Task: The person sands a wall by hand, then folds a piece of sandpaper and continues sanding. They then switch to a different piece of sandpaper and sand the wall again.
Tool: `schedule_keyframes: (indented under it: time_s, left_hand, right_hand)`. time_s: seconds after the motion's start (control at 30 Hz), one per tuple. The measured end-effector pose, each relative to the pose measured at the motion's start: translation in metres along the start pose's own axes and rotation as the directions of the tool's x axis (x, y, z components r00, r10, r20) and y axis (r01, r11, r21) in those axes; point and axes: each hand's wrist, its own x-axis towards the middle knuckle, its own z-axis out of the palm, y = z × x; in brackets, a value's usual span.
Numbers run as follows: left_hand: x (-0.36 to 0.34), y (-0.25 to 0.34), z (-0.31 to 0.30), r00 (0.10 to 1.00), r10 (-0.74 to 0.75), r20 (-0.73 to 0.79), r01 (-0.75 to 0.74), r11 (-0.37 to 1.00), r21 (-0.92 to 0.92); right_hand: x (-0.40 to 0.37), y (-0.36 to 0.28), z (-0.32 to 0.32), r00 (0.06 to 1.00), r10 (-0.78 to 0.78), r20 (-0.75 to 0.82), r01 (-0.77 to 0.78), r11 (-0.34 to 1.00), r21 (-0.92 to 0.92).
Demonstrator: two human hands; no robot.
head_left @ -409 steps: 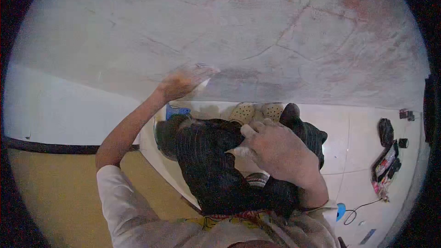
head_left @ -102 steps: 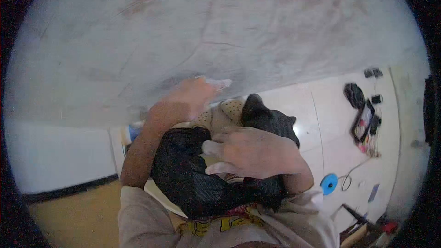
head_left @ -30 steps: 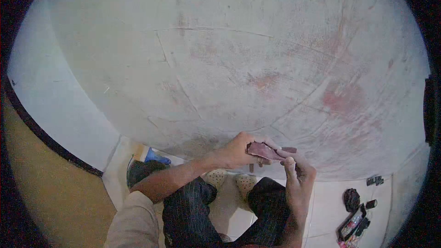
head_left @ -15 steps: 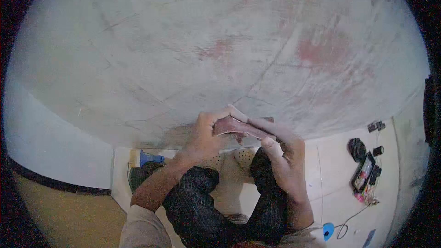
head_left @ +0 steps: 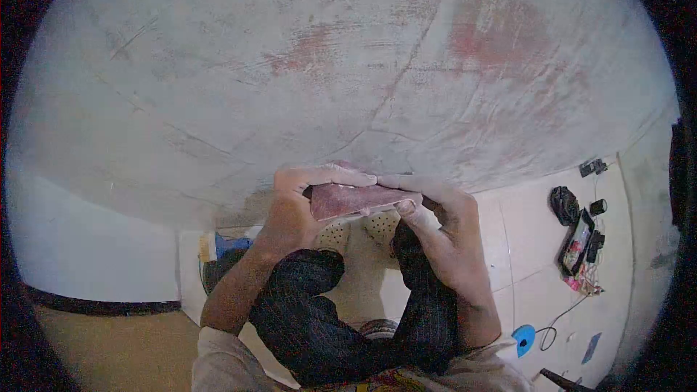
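A reddish-brown piece of sandpaper (head_left: 347,202), folded and pale along its edges, is stretched between my two hands, in front of the lower wall. My left hand (head_left: 292,203) grips its left end, with fingers over the top edge. At the other end my right hand (head_left: 451,229) pinches it, thumb below and fingers along the top. Whitish dust coats the fingers of both hands. The grey-white wall (head_left: 239,112) rises beyond them, with scuffs and reddish patches. My palms hide part of the sheet's ends.
On the tiled floor to the right lie a black tray (head_left: 576,243) with small items, a black bag (head_left: 563,205), a blue disc (head_left: 523,340) and a cord. A blue object (head_left: 232,244) sits at the left by the wall. My knees and perforated shoes (head_left: 380,225) are below.
The sandpaper, bent and narrow before, now shows a broader, flatter face. My left hand has shifted left and my right hand's fingers lie further along the top edge. The view has tilted slightly.
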Motion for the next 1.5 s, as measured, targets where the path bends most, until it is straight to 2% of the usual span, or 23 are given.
schedule_keyframes:
  time_s: [0.07, 0.13, 0.27, 0.33, 0.47, 0.53, 0.57, 0.63, 0.67, 0.73, 0.77, 0.83, 0.87, 0.93, 1.07, 1.17, 1.27, 1.33, 1.37, 1.4, 1.43, 1.47, 1.5]
  left_hand:
    - [0.003, 0.001, -0.003, 0.999, -0.002, 0.033, 0.001, 1.000, 0.030]
    - [0.007, -0.006, -0.013, 0.983, 0.113, 0.143, -0.129, 0.986, 0.109]
    - [0.007, -0.008, -0.018, 0.973, 0.058, 0.225, -0.114, 0.962, 0.249]
    - [0.007, -0.018, -0.014, 0.992, -0.015, 0.124, 0.016, 1.000, -0.005]
    - [0.000, -0.005, -0.008, 0.994, -0.100, 0.042, 0.101, 0.995, -0.016]
    - [-0.001, 0.005, -0.007, 0.937, -0.348, 0.035, 0.347, 0.937, 0.039]
    - [-0.003, 0.004, -0.006, 0.935, -0.351, 0.047, 0.350, 0.936, 0.038]
    - [-0.003, 0.000, -0.003, 0.938, -0.335, -0.090, 0.324, 0.938, -0.121]
    - [-0.004, -0.006, -0.001, 0.939, -0.335, -0.082, 0.324, 0.938, -0.122]
    - [-0.005, -0.017, 0.001, 0.939, -0.327, -0.101, 0.285, 0.910, -0.300]
    - [0.000, -0.009, 0.007, 0.941, -0.326, -0.094, 0.285, 0.911, -0.299]
    - [0.012, 0.015, 0.025, 0.978, -0.179, -0.111, 0.107, 0.876, -0.471]
    - [0.013, 0.014, 0.025, 0.977, -0.184, -0.107, 0.113, 0.875, -0.471]
    - [0.015, 0.010, 0.025, 0.991, -0.101, -0.091, 0.039, 0.853, -0.520]
    - [0.014, 0.021, 0.028, 0.983, -0.164, -0.078, 0.110, 0.878, -0.466]
    - [0.011, 0.023, 0.027, 0.960, -0.272, -0.070, 0.203, 0.843, -0.499]
    - [0.014, 0.015, 0.021, 0.969, -0.226, -0.103, 0.174, 0.915, -0.364]
    - [0.015, 0.000, 0.013, 0.982, -0.104, -0.157, 0.086, 0.989, -0.119]
    - [0.018, 0.002, 0.016, 0.984, -0.111, -0.139, 0.095, 0.988, -0.121]
    - [0.023, 0.009, 0.020, 0.981, -0.132, -0.141, 0.086, 0.952, -0.294]
    - [0.026, 0.011, 0.023, 0.978, -0.154, -0.139, 0.074, 0.886, -0.458]
    - [0.025, 0.003, 0.020, 0.979, -0.161, -0.123, 0.088, 0.884, -0.460]
    - [0.018, -0.009, 0.013, 0.979, -0.148, -0.144, 0.103, 0.954, -0.280]
  right_hand:
    - [-0.001, 0.003, 0.001, 0.999, -0.043, -0.026, 0.043, 0.999, 0.006]
    - [-0.003, 0.003, 0.003, 0.998, 0.006, -0.061, 0.001, 0.994, 0.112]
    - [0.000, -0.010, 0.001, 0.992, 0.070, -0.104, -0.051, 0.983, 0.178]
    - [-0.001, -0.008, 0.001, 0.989, 0.083, -0.123, -0.073, 0.994, 0.078]
    - [-0.005, -0.017, 0.003, 0.979, 0.110, -0.173, -0.086, 0.987, 0.138]
    - [-0.006, -0.025, 0.001, 0.973, 0.135, -0.185, -0.108, 0.983, 0.151]
    - [-0.007, -0.023, 0.002, 0.971, 0.143, -0.193, -0.114, 0.982, 0.152]
    - [-0.006, -0.018, 0.002, 0.972, 0.105, -0.211, -0.075, 0.987, 0.143]
    - [-0.005, -0.019, 0.001, 0.970, 0.107, -0.218, -0.077, 0.987, 0.143]
    - [-0.003, -0.023, -0.003, 0.976, 0.124, -0.177, -0.092, 0.979, 0.181]
    - [-0.001, -0.022, -0.002, 0.975, 0.125, -0.184, -0.092, 0.979, 0.182]
    - [0.002, -0.019, 0.002, 0.972, 0.100, -0.211, -0.006, 0.914, 0.406]
    - [0.003, -0.019, 0.002, 0.971, 0.106, -0.213, -0.010, 0.912, 0.409]
    - [0.004, -0.020, 0.002, 0.969, 0.101, -0.224, 0.060, 0.788, 0.613]
    - [0.005, -0.021, 0.001, 0.959, 0.121, -0.255, 0.060, 0.796, 0.602]
    - [0.005, -0.025, -0.001, 0.957, 0.179, -0.228, -0.025, 0.834, 0.552]
    - [0.010, -0.018, -0.002, 0.963, 0.157, -0.221, -0.012, 0.839, 0.543]
    - [0.018, -0.005, 0.003, 0.968, -0.014, -0.249, 0.141, 0.853, 0.502]
    - [0.022, 0.001, 0.005, 0.968, -0.045, -0.245, 0.151, 0.887, 0.436]
    - [0.021, 0.003, 0.004, 0.965, -0.033, -0.260, 0.148, 0.887, 0.438]
    - [0.019, 0.003, 0.002, 0.985, -0.044, -0.169, 0.108, 0.915, 0.390]
    - [0.018, 0.003, 0.001, 0.996, -0.047, -0.073, 0.069, 0.938, 0.339]
    - [0.016, 0.008, 0.004, 0.990, -0.107, -0.094, 0.130, 0.948, 0.292]
